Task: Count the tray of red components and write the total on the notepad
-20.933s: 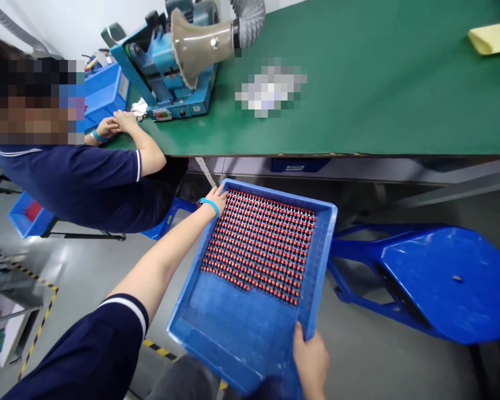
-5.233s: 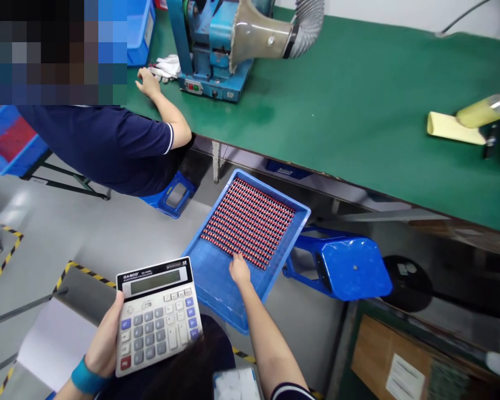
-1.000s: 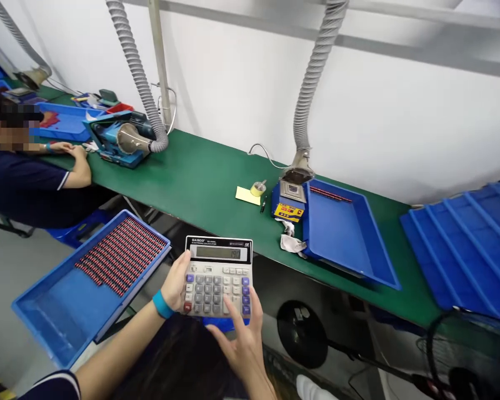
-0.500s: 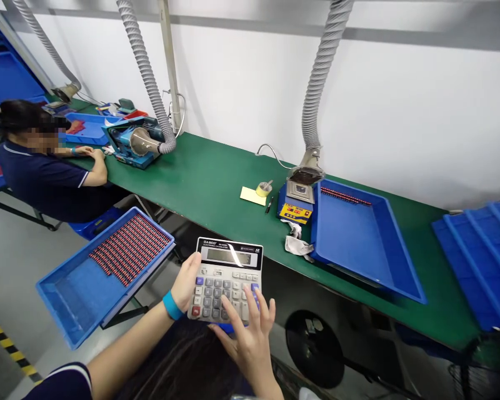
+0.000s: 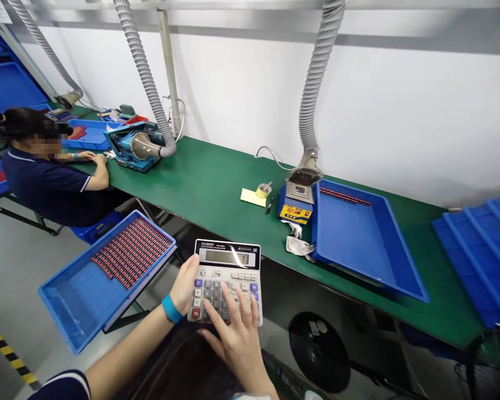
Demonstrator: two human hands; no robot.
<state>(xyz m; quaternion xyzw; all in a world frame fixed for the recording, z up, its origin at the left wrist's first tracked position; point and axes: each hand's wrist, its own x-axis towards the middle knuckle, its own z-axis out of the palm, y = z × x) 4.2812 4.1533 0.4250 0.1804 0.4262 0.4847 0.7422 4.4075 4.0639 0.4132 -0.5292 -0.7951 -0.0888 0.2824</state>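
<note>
A light grey desk calculator (image 5: 229,274) with a black top band is held up in front of me, its display facing me and showing digits. My left hand (image 5: 186,284), with a blue wristband, grips the calculator's left edge, thumb on the front. Over the keypad is my right hand (image 5: 238,328), its fingers spread and the index fingertip on or just above the lower left number keys. That hand covers part of the lower right keys.
On the green workbench (image 5: 208,178) are a solder pot (image 5: 295,204), a blue tray (image 5: 358,239), a crumpled cloth (image 5: 299,246), a pen (image 5: 269,206) and yellow paper (image 5: 250,196). Left stands a blue tray (image 5: 73,311) holding rows of red-black parts. A co-worker (image 5: 45,172) sits farther left.
My right hand has shifted left across the keypad, its index finger now over the lower left number keys. A digit was added on the display. My left hand keeps its grip.
</note>
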